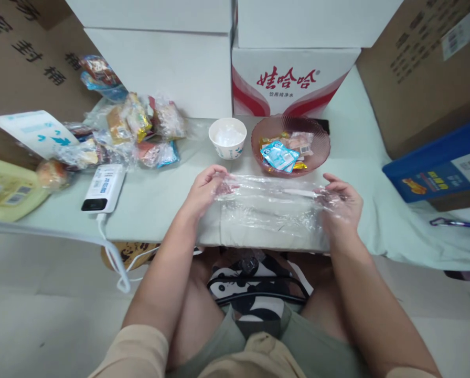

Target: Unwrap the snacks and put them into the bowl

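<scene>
A sheet of clear plastic film is stretched between my two hands over the front of the table. My left hand pinches its left end between thumb and fingers. At the other end, my right hand grips the film, which wraps over part of the fingers. Just beyond the film stand a white paper bowl with crumpled clear plastic inside and a pinkish ribbed bowl. Blue and yellow snack packets lie in the ribbed bowl.
Wrapped snacks are heaped at the left, near a white power bank with a cable. White cartons and a red-lettered box line the back. A blue box and a pen are at the right.
</scene>
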